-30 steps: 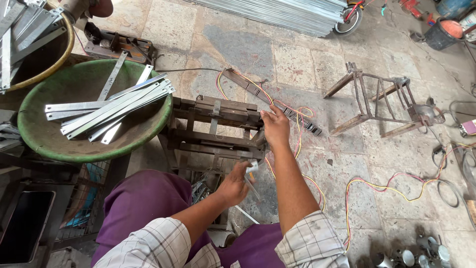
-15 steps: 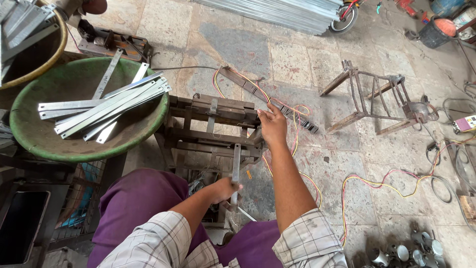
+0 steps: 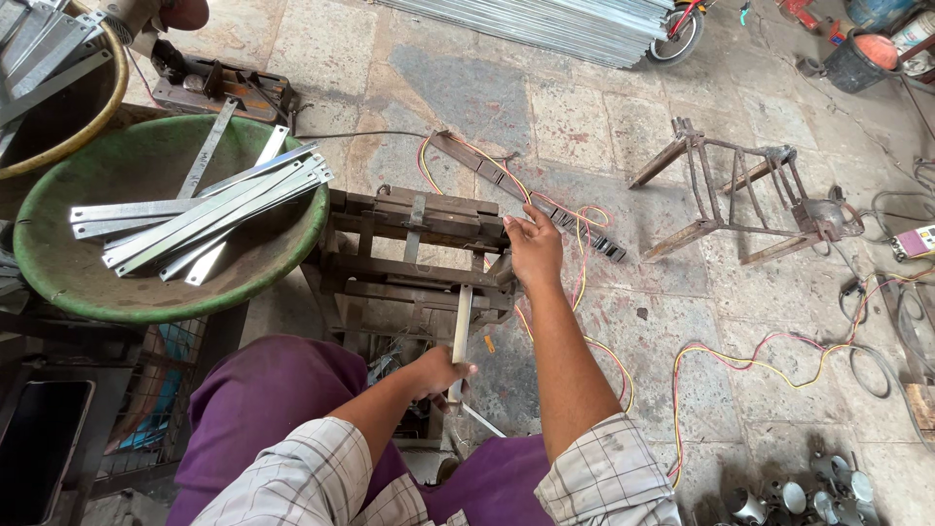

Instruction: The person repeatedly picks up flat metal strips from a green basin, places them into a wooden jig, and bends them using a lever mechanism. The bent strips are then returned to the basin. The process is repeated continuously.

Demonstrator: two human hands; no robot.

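My left hand grips the near end of a flat metal strip that stands almost upright in the rusty metal press frame in front of me. My right hand rests on the right end of that frame, fingers curled over a lever or bar there. To the left, a green basin holds several flat metal strips lying across it. My purple trousers and checked sleeves fill the bottom of the view.
A rusty metal stand lies tipped on the stone floor at right. Yellow and red wires snake across the floor. A bundle of long metal strips lies at the top. Small metal parts sit at bottom right.
My left hand has drawn back toward me and now holds a metal strip standing in the frame. My right hand stays on the frame's right end.
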